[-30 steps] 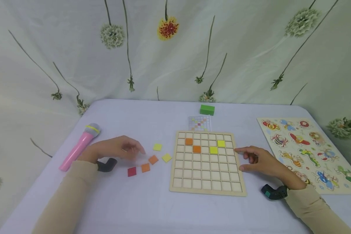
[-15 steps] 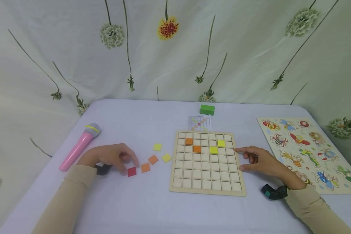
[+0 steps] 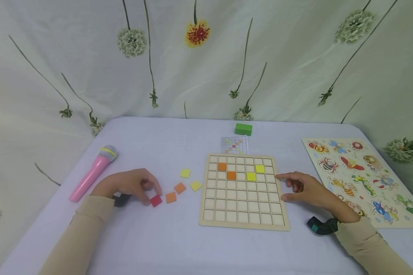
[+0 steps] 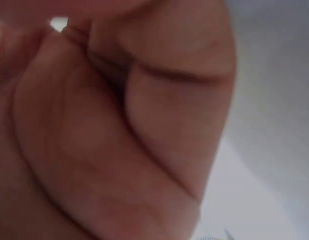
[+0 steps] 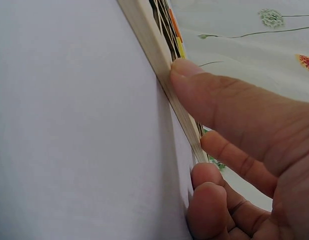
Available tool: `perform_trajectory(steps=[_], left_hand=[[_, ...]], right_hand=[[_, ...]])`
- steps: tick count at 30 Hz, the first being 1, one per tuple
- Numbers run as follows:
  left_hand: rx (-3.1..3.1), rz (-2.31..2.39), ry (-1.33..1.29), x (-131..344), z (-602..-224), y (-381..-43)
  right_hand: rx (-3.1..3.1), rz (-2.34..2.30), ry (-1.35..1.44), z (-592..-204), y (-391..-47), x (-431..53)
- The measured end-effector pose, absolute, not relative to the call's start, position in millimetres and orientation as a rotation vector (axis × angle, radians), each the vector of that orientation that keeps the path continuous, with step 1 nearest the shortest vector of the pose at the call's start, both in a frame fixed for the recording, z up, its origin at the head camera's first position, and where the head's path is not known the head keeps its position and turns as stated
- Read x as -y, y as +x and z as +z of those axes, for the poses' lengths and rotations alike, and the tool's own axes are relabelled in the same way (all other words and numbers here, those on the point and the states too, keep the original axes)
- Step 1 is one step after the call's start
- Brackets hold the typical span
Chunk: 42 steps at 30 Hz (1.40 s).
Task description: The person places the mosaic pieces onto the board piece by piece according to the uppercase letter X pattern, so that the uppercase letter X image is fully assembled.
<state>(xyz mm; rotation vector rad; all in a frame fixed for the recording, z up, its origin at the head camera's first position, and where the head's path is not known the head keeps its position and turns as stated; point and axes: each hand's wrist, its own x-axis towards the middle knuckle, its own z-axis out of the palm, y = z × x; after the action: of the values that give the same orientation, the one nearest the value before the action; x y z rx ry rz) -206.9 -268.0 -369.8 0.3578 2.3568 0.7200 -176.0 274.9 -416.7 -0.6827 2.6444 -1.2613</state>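
In the head view my left hand [image 3: 132,183] is low over the table's left side, thumb and index finger pinching a square red tile [image 3: 156,201] at its edges. Curled fingers [image 4: 169,100] fill the left wrist view and hide the tile there. Two orange tiles [image 3: 171,197] and two yellow tiles [image 3: 185,173] lie to the right of it. A wooden grid board [image 3: 242,194] bears two orange and two yellow tiles in its upper rows. My right hand [image 3: 306,190] rests thumb and index fingertips against the board's right edge [image 5: 149,45], its other fingers bent inward.
Behind the board lie a printed pattern card [image 3: 234,145] and a green block [image 3: 243,129]. A pink toy microphone [image 3: 93,173] is at the far left, beyond the left hand. An insect puzzle board [image 3: 361,179] lies at the right, behind the right wrist.
My left hand has come down and back to the left onto the red tile, which has turned slightly between thumb and index finger. The right hand stays at the board's edge.
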Motion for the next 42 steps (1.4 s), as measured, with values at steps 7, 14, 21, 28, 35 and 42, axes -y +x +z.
perform_trajectory(steps=[7,14,21,28,35,42], left_hand=[[-2.417,0.740,0.336,274,-372,-207],[-2.507,0.716,0.322,279,-373,-207],[-2.608,0.719,0.371,279,-375,-210],[-2.734,0.801,0.382,270,-374,-214],[-2.794,0.868,0.399,254,-373,-216],[-2.819,0.926,0.522,230,-367,-216]], right_hand=[[-2.636,-1.269,-0.657,-418,-176,-275],[-2.637,-1.270,-0.658,-418,-177,-276],[-2.642,-1.265,-0.658,-417,-177,-276],[-2.651,-1.254,-0.670,-418,-177,-277],[-2.650,-1.252,-0.658,-416,-176,-277],[-2.646,-1.256,-0.678,-416,-176,-276]])
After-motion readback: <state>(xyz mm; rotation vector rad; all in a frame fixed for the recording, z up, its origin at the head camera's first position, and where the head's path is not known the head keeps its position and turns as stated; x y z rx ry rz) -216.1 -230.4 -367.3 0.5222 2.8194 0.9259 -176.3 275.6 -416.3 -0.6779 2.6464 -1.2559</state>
